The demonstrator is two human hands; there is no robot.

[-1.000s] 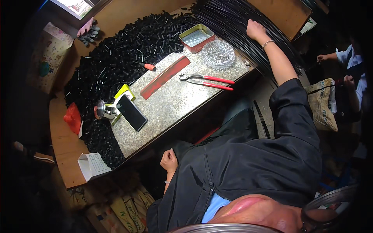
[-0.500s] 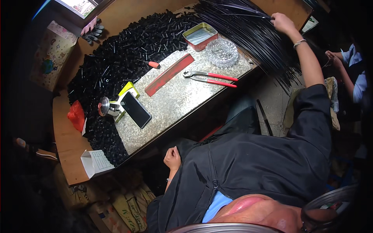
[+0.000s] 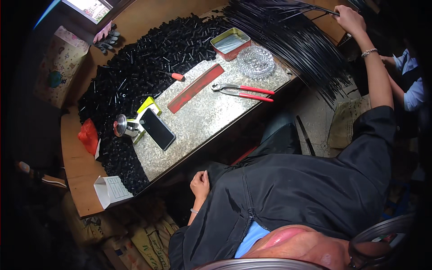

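Observation:
My right hand [image 3: 350,21] is stretched out to the far right, closed on the ends of a few thin black rods [image 3: 315,9]. Below and left of it a large bundle of the same long black rods [image 3: 297,47] lies fanned over the table's right end. My left hand [image 3: 200,184] rests curled by my lap, just off the table's near edge, with nothing visible in it. Nearest the bundle on the tabletop are a glass dish [image 3: 255,61], a red tin of thin metal pins [image 3: 231,44] and red-handled pincers [image 3: 243,90].
A heap of short black tubes [image 3: 148,58] fills the back and left. On the stone slab [image 3: 202,126] lie a red bar [image 3: 196,88] and a phone [image 3: 157,128]. A screwdriver [image 3: 178,77], metal pot [image 3: 126,126] and white box [image 3: 111,191] are nearby. Another person's arm [image 3: 396,85] is at right.
My right hand has moved farther right and away, drawing the black rods it grips along with it. The left hand stays almost where it was.

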